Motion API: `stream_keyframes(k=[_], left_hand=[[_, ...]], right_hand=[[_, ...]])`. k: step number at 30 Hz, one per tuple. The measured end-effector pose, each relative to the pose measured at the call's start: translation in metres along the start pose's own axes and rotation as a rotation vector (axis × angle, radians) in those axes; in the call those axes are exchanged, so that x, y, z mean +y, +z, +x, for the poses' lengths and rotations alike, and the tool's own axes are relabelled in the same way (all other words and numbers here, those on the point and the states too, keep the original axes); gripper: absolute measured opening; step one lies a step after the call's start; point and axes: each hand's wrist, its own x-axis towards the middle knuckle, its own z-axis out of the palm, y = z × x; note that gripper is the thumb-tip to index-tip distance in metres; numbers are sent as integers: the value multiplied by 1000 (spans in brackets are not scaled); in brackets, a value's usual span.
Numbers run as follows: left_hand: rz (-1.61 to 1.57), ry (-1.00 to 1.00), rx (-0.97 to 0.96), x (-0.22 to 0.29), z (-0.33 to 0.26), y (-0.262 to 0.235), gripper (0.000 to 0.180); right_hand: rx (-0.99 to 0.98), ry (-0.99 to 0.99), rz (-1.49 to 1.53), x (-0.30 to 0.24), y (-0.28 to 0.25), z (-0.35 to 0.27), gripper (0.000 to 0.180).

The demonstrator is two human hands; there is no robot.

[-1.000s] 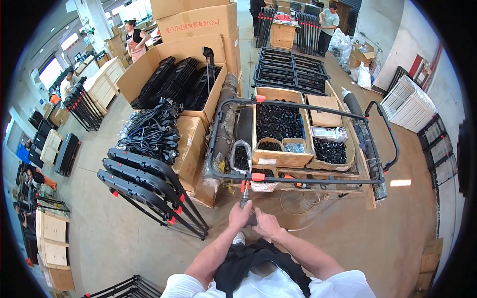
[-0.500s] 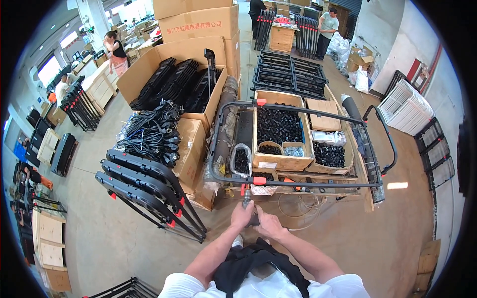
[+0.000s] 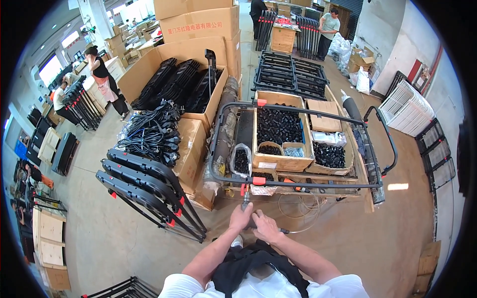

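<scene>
Workshop floor (image 3: 99, 238) looks unchanged; both hands, left (image 3: 241, 217) and right (image 3: 265, 226), stay clenched on the power tool (image 3: 245, 197) under the black frame (image 3: 298, 184).

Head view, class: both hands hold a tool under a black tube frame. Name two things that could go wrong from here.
1. The left hand and right hand share the small tool; a slip might pinch fingers.
2. The thin hose loops on the floor below the black tube frame; it might snag.
</scene>
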Motion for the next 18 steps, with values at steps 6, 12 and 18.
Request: stream_keyframes(k=[6,12,18], left_hand=[[-24,-24,-27,2,-8,-1,62],[-54,9,13,4,-23,1,61],[-103,17,-37,4,-29,24,59]], right_hand=[[25,-21,8,2,4,-6,46],[34,-14,-43,2,4,-16,46],[31,67,-9,21,4,-35,67]])
